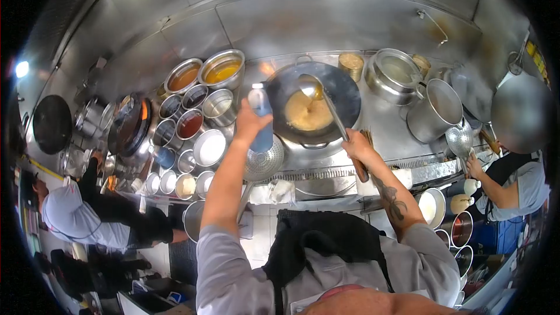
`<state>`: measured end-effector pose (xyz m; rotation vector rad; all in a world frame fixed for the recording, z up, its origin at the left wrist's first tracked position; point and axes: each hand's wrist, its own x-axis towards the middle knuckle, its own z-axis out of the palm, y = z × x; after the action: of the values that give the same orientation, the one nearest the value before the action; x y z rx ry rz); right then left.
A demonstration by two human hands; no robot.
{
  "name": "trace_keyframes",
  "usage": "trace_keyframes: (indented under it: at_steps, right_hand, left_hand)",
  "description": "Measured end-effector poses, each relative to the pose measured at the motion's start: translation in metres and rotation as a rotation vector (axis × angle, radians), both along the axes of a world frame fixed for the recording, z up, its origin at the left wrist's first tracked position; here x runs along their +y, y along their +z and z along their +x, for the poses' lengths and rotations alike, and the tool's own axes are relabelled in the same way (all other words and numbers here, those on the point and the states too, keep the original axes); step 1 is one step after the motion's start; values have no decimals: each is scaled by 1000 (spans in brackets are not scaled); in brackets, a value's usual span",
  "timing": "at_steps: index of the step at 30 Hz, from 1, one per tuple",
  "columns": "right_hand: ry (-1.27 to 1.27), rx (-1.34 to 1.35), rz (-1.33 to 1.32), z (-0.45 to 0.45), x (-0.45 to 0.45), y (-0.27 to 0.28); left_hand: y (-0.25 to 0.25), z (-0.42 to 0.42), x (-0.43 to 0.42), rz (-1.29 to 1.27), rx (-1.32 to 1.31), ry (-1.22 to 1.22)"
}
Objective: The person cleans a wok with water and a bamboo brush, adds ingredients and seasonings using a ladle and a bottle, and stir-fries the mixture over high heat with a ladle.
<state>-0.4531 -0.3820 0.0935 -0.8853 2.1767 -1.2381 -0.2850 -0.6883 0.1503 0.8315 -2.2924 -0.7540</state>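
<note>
My left hand [249,121] is wrapped round a squeeze bottle [262,125] with a white top and bluish body, held upright just left of the wok. In my right hand [357,144] is the handle of a ladle [310,86], its bowl tilted over the wok and a stream running down from it. The dark wok [344,93] holds a light brown, foamy liquid [307,114]. Below the bottle, a perforated strainer [263,163] lies at the stove's front edge.
Left of the wok stand several pots and bowls of sauces, among them a steel pot of yellow liquid [222,71] and a bowl of white powder [209,147]. Steel pots [434,111] stand to the right. Co-workers are at the far left [87,210] and right [513,181].
</note>
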Motion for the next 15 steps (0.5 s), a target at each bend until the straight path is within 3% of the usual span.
trace_keyframes:
  at_steps: [3, 6, 7, 9, 11, 14, 15]
  right_hand:
    - [9, 49, 161, -9, -32, -23]
    - [63, -155, 168, -5, -41, -48]
    - [19, -318, -82, 17, -23, -16]
    - [-29, -409, 75, -10, -9, -37]
    - [-66, -314, 95, -25, -4, -45]
    - [-31, 138, 307, -20, -33, -53]
    - [-40, 96, 247, -15, -44, -58]
  left_hand:
    - [8, 36, -14, 109, 220, 32]
    - [15, 78, -41, -96, 345, 120]
    - [20, 96, -53, -117, 326, 156]
    - [27, 131, -73, -152, 389, 174]
    - [20, 168, -103, -148, 308, 250]
    - [13, 211, -136, -122, 262, 341]
    - [1, 221, -150, -157, 270, 379]
